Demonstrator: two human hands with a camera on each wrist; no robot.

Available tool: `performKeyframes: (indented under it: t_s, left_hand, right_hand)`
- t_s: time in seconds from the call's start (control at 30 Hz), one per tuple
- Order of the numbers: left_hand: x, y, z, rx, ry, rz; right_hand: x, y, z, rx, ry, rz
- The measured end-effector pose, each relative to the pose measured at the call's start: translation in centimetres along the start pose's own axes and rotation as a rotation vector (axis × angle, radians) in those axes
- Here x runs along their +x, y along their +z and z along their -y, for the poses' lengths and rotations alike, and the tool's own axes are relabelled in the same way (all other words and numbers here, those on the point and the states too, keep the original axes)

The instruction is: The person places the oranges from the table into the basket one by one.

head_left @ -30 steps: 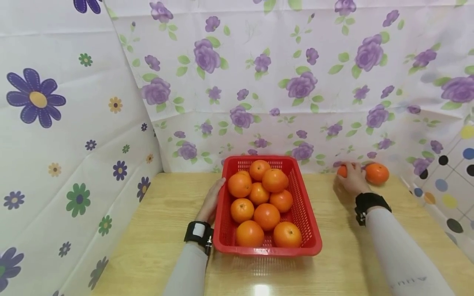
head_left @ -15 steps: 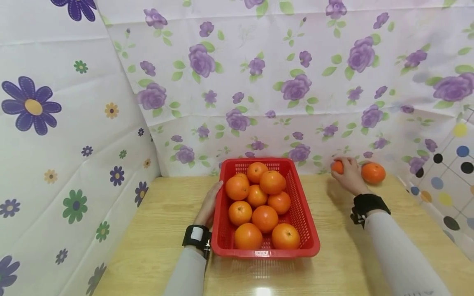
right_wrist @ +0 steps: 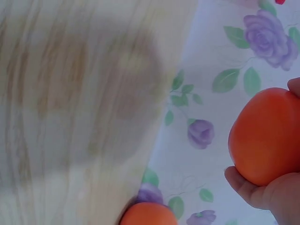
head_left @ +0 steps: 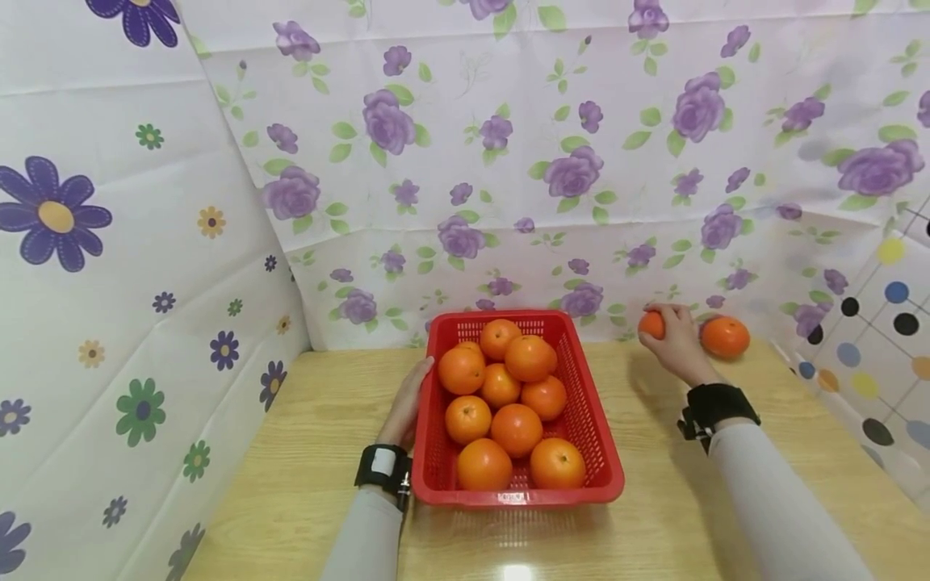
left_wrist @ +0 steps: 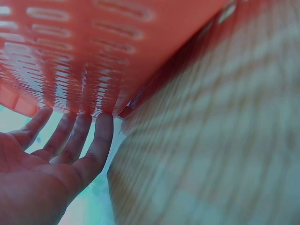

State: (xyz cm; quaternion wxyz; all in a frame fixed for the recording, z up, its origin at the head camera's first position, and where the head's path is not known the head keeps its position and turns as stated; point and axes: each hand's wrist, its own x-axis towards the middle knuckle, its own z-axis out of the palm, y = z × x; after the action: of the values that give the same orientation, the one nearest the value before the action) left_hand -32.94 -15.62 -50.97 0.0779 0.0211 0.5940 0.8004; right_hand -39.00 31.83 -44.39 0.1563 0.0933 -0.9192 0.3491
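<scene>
My right hand [head_left: 679, 347] grips an orange [head_left: 651, 324] at the back right of the table, its fingers and thumb around the fruit. In the right wrist view this smooth orange [right_wrist: 262, 138] shows above the table's back edge, against the flowered cloth. A second orange [head_left: 725, 336] rests on the table just right of that hand. My left hand [head_left: 403, 411] lies along the left side of a red plastic basket [head_left: 517, 498] holding several oranges. The left wrist view has its extended fingertips touching the slotted wall [left_wrist: 154, 42].
The wooden table [head_left: 312, 484] ends at a purple-flowered cloth [head_left: 450, 105] hanging behind it. More printed sheets stand on the left [head_left: 109, 323] and, with colored dots, on the right [head_left: 894, 323].
My right hand has raised the orange slightly and drawn it left, away from the second orange. My left hand keeps its place at the basket. The head view has shifted a little.
</scene>
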Motion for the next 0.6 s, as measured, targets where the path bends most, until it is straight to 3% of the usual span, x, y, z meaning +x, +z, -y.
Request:
performKeyframes:
  t_s: [0.6]
  left_hand:
    - [-0.2, 0.1, -0.1, -0.015, -0.015, 0.016]
  right_hand:
    - [-0.5, -0.8, 6.1, 0.065, -0.091, -0.021]
